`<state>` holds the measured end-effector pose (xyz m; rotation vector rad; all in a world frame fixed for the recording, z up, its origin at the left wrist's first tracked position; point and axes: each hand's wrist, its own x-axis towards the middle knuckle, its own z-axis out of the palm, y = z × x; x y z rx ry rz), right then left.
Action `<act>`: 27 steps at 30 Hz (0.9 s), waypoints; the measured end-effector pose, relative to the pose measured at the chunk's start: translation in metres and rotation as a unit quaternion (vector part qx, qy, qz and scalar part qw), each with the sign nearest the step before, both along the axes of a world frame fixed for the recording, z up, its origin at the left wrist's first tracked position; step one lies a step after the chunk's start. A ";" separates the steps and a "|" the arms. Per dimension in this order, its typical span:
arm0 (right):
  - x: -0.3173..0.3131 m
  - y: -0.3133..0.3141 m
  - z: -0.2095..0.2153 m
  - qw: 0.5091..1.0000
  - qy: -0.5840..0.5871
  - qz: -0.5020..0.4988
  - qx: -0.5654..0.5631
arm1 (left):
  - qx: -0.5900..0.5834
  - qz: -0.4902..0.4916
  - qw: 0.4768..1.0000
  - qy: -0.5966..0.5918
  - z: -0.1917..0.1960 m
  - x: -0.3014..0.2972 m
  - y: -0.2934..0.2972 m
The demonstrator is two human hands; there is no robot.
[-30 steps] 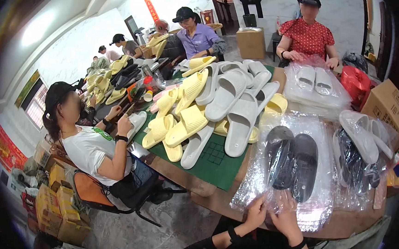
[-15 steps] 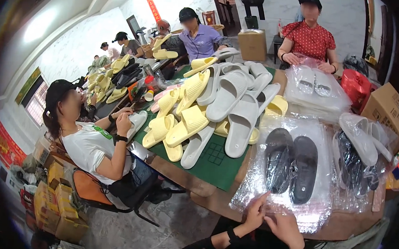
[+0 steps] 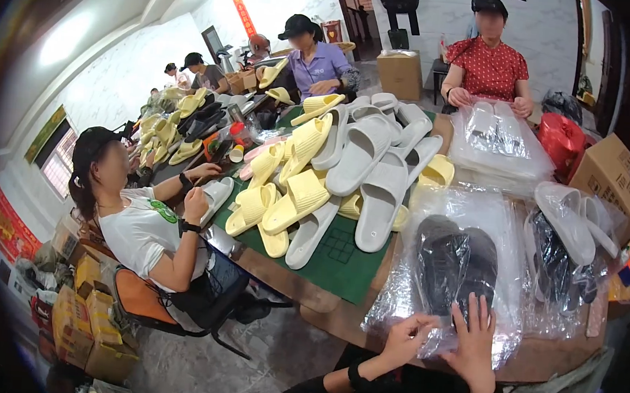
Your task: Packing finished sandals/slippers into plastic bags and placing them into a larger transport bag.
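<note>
Left hand (image 3: 407, 340): at lower right of the frame, your fingers curl together by the bag's lower edge; whether they pinch plastic, I cannot tell.
Right hand (image 3: 474, 338): just beside it, your fingers spread open over the slippers' lower ends.
Dark slippers (image 3: 438, 260): above your hands, side by side under clear plastic (image 3: 509, 257).
Slipper pile (image 3: 380, 208): mid-frame, yellow and grey, on a green mat (image 3: 335, 274).
Co-worker (image 3: 488, 73): upper right, in a red dotted top.
</note>
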<state>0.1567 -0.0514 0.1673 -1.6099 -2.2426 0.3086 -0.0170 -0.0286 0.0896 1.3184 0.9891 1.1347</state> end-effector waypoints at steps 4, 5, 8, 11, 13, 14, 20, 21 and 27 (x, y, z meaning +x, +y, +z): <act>0.000 0.000 -0.013 0.991 -0.023 -0.089 0.097 | -0.030 -0.071 0.997 -0.020 0.030 0.000 -0.013; 0.000 0.000 -0.015 0.985 0.024 -0.111 0.127 | 0.027 -0.092 0.995 -0.008 0.038 0.002 -0.018; 0.003 0.004 -0.024 0.967 0.088 -0.139 0.196 | 0.071 -0.180 0.980 -0.041 0.053 0.012 -0.030; 0.002 0.008 -0.008 0.971 0.096 -0.085 0.202 | 0.204 -0.134 0.968 -0.054 0.050 0.019 -0.031; 0.005 0.007 -0.011 0.973 0.114 -0.077 0.184 | 0.242 -0.143 0.959 -0.028 0.046 0.016 -0.029; 0.009 0.006 -0.012 0.975 0.132 -0.068 0.166 | 0.242 -0.142 0.959 -0.028 0.046 0.016 -0.032; 0.026 -0.011 0.010 0.931 0.241 -0.101 0.255 | 0.120 -0.179 0.976 0.029 0.015 0.008 -0.039; 0.028 -0.014 0.005 0.929 0.236 -0.151 0.242 | 0.164 -0.034 0.985 -0.036 0.016 0.019 -0.040; 0.040 -0.004 0.024 0.948 0.223 0.006 0.227 | 0.208 -0.119 0.912 0.334 -0.034 0.004 -0.004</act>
